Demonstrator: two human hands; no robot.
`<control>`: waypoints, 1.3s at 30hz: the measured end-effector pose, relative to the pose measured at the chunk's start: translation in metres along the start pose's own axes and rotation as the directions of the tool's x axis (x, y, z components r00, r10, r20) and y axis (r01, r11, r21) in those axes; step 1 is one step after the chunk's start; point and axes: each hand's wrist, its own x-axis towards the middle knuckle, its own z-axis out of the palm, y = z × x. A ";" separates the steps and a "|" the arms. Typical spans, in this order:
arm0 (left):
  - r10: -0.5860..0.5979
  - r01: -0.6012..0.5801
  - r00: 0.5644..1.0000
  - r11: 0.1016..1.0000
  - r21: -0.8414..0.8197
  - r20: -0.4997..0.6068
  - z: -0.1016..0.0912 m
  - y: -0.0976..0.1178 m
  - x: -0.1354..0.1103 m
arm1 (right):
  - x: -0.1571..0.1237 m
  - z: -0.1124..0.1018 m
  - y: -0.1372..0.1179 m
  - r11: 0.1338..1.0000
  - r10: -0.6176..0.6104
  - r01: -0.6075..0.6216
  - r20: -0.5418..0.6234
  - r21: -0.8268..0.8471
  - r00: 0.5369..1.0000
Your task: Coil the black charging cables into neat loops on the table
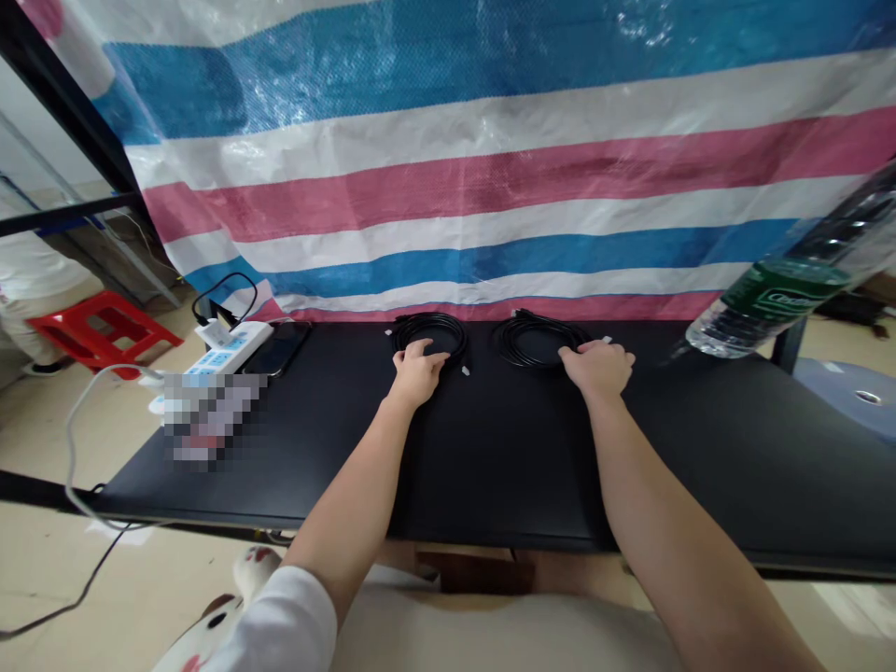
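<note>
Two coils of thin black cable lie side by side on a black tabletop. The left coiled cable (458, 336) has small white tags at its sides. My left hand (414, 375) is at its near edge, fingers curled over the loops. Around the near right edge of the right coiled cable (514, 347), my right hand (600, 369) is closed. A white tag (607, 340) sticks out just behind that hand. The undersides of both hands' grips are hidden.
A striped plastic sheet (448, 205) hangs behind the black table (490, 467). At left are a white power strip (234, 350), a phone (280, 350) and a blurred-out item. A large water bottle (770, 299) leans at right. A red stool (105, 331) and a seated person are beyond.
</note>
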 end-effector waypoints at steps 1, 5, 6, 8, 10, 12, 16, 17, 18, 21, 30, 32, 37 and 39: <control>0.002 -0.002 1.000 1.000 -0.001 -0.004 0.000 0.000 0.000 | 0.000 0.000 0.001 1.000 -0.002 0.002 0.002 0.008 1.000; -0.015 0.014 0.999 1.000 -0.026 -0.045 -0.001 0.001 -0.001 | 0.006 0.006 0.008 0.997 -0.001 0.001 -0.012 0.074 1.000; -0.022 0.019 0.998 0.999 -0.036 -0.060 -0.001 0.001 -0.002 | 0.007 0.007 0.010 0.996 0.000 0.001 -0.014 0.090 1.000; -0.031 0.025 0.995 0.998 -0.060 -0.093 -0.001 0.000 -0.002 | 0.012 0.010 0.013 0.990 -0.010 0.013 -0.026 0.137 1.000; -0.044 0.034 0.991 0.996 -0.082 -0.128 0.000 0.000 -0.002 | 0.017 0.011 0.015 0.968 -0.020 0.043 -0.096 0.249 0.995; -0.063 0.046 0.983 0.994 -0.102 -0.175 0.001 -0.001 -0.002 | 0.023 0.011 0.016 0.904 0.002 0.091 -0.216 0.417 0.976; -0.057 0.010 0.953 0.987 -0.158 -0.298 0.006 0.002 -0.003 | 0.028 0.010 0.012 0.685 0.013 0.221 -0.314 0.695 0.949; -0.043 -0.013 0.949 0.985 -0.173 -0.313 0.007 0.004 -0.004 | 0.027 0.010 0.011 0.629 -0.022 0.245 -0.297 0.738 0.954; -0.023 -0.038 0.949 0.982 -0.187 -0.315 0.007 0.006 -0.005 | 0.025 0.009 0.009 0.576 -0.068 0.260 -0.272 0.775 0.960; 0.075 -0.127 0.969 0.968 -0.216 -0.235 0.007 0.018 -0.010 | 0.015 0.007 0.001 0.444 -0.217 0.262 -0.181 0.857 0.959; 0.250 -0.279 0.959 0.916 -0.290 -0.132 0.012 0.039 -0.012 | -0.014 -0.007 -0.023 0.301 -0.440 0.156 -0.009 0.941 0.898; 0.249 -0.300 0.950 0.894 -0.332 -0.188 0.014 0.037 -0.010 | -0.020 -0.010 -0.028 0.326 -0.452 0.148 0.017 0.934 0.892; -0.025 -0.167 0.941 0.834 -0.526 -0.338 0.015 0.032 -0.005 | -0.015 -0.013 -0.024 0.324 -0.377 0.122 0.010 0.938 0.926; -0.218 -0.088 0.898 0.761 -0.642 -0.382 0.011 0.030 -0.003 | -0.001 -0.011 -0.012 0.302 -0.251 0.102 -0.024 0.948 0.968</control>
